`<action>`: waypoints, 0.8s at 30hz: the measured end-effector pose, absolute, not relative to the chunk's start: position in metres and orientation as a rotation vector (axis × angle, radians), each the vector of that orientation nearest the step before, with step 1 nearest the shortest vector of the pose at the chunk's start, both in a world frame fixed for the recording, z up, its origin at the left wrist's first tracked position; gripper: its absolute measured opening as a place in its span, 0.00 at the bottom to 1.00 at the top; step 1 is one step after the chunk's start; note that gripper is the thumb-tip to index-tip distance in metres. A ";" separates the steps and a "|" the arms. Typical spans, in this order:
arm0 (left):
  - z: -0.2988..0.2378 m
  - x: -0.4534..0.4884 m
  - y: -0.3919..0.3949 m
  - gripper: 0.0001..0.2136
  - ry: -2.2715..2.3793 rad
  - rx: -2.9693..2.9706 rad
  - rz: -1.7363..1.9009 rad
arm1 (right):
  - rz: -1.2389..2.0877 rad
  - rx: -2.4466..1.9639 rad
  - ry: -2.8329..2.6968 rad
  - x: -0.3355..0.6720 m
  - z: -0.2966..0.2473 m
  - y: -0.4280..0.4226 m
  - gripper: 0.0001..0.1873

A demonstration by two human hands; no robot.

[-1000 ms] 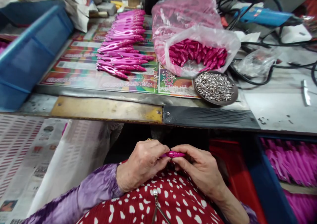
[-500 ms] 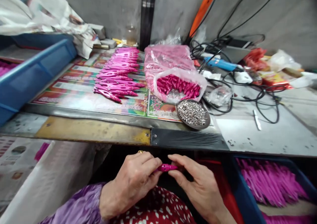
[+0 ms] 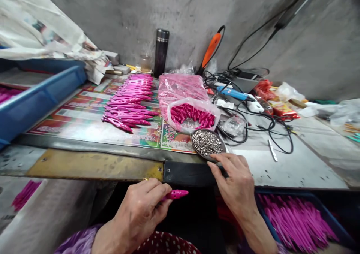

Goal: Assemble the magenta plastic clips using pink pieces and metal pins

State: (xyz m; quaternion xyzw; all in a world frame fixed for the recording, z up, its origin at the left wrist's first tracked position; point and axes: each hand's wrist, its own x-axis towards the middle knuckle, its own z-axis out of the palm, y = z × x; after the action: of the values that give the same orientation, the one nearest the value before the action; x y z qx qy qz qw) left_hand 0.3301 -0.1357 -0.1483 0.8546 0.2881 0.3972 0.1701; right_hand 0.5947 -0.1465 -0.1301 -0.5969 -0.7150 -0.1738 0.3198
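In my left hand (image 3: 140,205), low in front of the table edge, is a magenta pointed plastic piece (image 3: 179,194). Thumb and fingers pinch it; its tapered end with small dark holes sticks out to the right, and its rear is hidden in the grip. My right hand (image 3: 234,179) reaches over the table's front edge, thumb and fingertips apart at the near rim of a round dark dish (image 3: 209,158). Small shiny metal pins (image 3: 207,141) fill that dish. Behind it lies a clear plastic bag (image 3: 180,89) whose open mouth shows many magenta pointed tips (image 3: 191,116).
Slim magenta pieces (image 3: 128,100) lie in a row on printed card. A blue tray (image 3: 42,85) stands left, and a lower blue bin (image 3: 317,197) of magenta pieces sits right. A dark flask (image 3: 161,53), an orange-handled tool (image 3: 211,50) and tangled black cables (image 3: 270,124) are behind.
My right hand has left the magenta piece and moved up and right to the dish. My left hand keeps the piece, slightly lower left. The view has tilted up and turned right.
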 end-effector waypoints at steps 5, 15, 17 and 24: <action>-0.147 0.329 -0.133 0.05 0.837 2.445 1.151 | -0.476 -1.620 -1.908 0.595 -0.135 -0.141 0.16; -0.147 0.329 -0.133 0.06 0.836 2.440 1.167 | -0.450 -1.613 -1.922 0.594 -0.136 -0.138 0.15; -0.147 0.330 -0.133 0.06 0.841 2.429 1.152 | -0.431 -1.598 -1.929 0.594 -0.135 -0.138 0.15; -0.147 0.329 -0.137 0.06 0.853 2.412 1.095 | -0.253 -1.558 -1.893 0.599 -0.131 -0.137 0.10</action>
State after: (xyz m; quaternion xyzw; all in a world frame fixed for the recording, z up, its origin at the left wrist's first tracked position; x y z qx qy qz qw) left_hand 0.3288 -0.1366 -0.1466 0.8529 0.3016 0.3870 0.1784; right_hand 0.5987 -0.1367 -0.1307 -0.5963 -0.7246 -0.0967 0.3317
